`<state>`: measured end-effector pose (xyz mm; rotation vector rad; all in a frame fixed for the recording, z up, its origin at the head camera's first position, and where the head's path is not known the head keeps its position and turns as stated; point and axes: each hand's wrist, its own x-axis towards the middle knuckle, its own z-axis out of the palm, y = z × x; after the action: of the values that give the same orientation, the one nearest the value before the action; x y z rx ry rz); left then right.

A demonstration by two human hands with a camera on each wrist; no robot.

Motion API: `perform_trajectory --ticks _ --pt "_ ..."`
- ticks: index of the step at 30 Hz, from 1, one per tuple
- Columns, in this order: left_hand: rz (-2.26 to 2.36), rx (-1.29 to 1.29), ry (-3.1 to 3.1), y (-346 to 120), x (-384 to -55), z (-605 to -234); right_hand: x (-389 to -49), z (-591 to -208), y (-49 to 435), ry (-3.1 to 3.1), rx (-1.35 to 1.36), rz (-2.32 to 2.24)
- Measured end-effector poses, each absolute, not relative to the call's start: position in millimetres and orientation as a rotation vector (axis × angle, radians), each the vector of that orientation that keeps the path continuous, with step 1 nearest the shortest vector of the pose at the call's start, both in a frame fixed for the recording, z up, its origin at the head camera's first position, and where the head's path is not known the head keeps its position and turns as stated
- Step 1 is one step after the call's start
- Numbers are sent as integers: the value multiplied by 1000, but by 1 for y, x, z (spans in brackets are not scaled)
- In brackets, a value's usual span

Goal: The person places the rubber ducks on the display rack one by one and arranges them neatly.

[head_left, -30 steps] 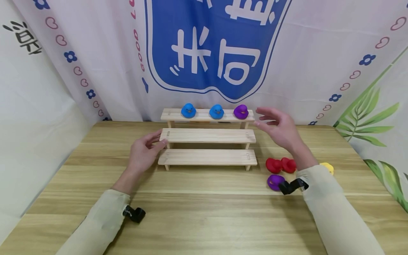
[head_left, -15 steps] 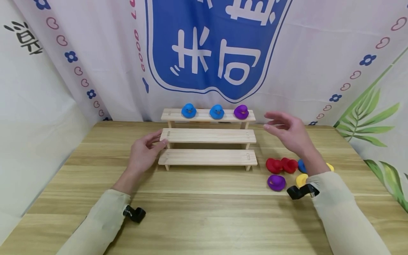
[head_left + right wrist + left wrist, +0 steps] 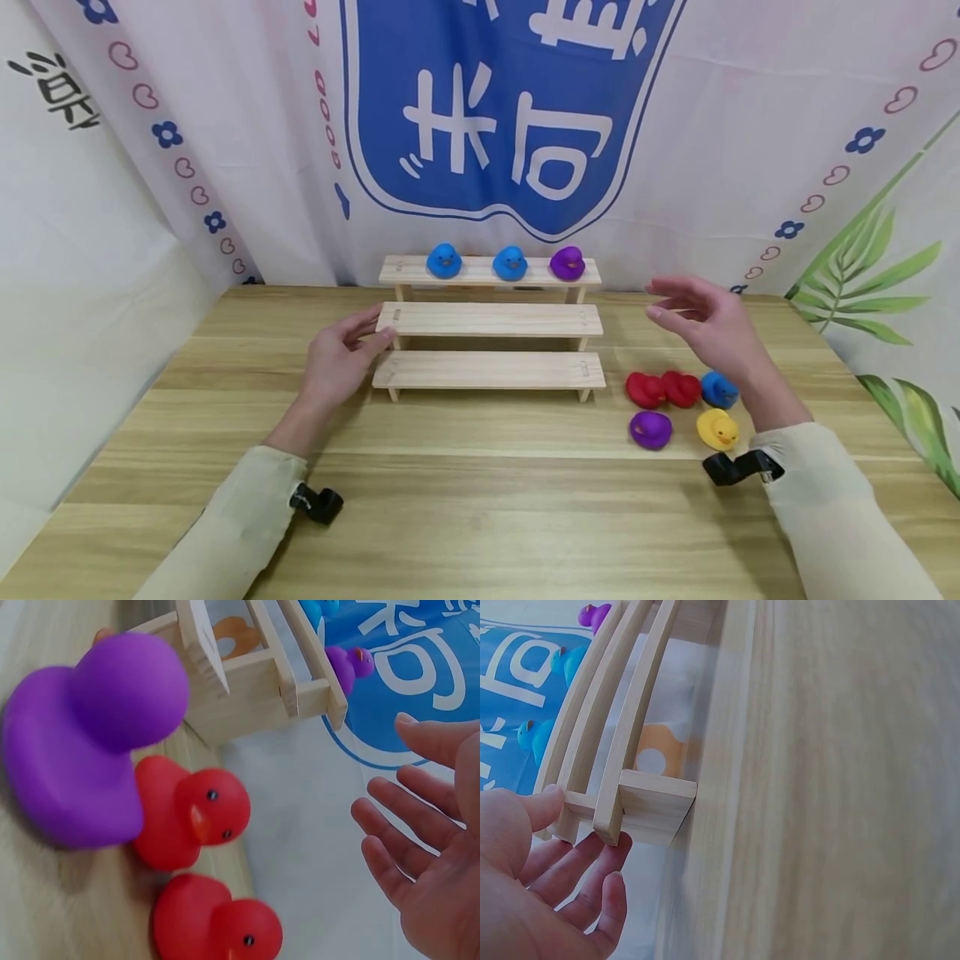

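Note:
A three-tier wooden shelf (image 3: 489, 319) stands at the back of the table. My left hand (image 3: 337, 354) holds its left end at the middle tier, thumb on top and fingers at the board ends, as the left wrist view shows. On the top tier sit two blue rubber ducks (image 3: 511, 263) and a purple rubber duck (image 3: 567, 264). My right hand (image 3: 705, 321) hovers right of the shelf, fingers loosely bent, holding nothing. Near it on the table lie two red rubber ducks (image 3: 216, 806), another purple duck (image 3: 97, 742), a blue duck (image 3: 719, 390) and a yellow duck (image 3: 718, 429).
A white curtain (image 3: 712, 167) with a blue printed emblem hangs right behind the shelf. The light wooden table (image 3: 480, 500) stretches in front of it. A camera is strapped to each wrist.
My right hand has drawn back to the right, away from the top tier's purple duck, uncovering the blue and yellow ducks on the table. The left hand has stayed at the shelf.

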<state>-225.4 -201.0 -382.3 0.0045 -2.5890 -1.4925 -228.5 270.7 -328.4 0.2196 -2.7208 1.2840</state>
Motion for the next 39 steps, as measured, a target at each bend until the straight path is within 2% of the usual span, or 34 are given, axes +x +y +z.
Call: perform_trajectory --ticks 39 --pt "-1473 34 -2608 -201 -223 -379 -179 -356 360 -2860 165 1189"
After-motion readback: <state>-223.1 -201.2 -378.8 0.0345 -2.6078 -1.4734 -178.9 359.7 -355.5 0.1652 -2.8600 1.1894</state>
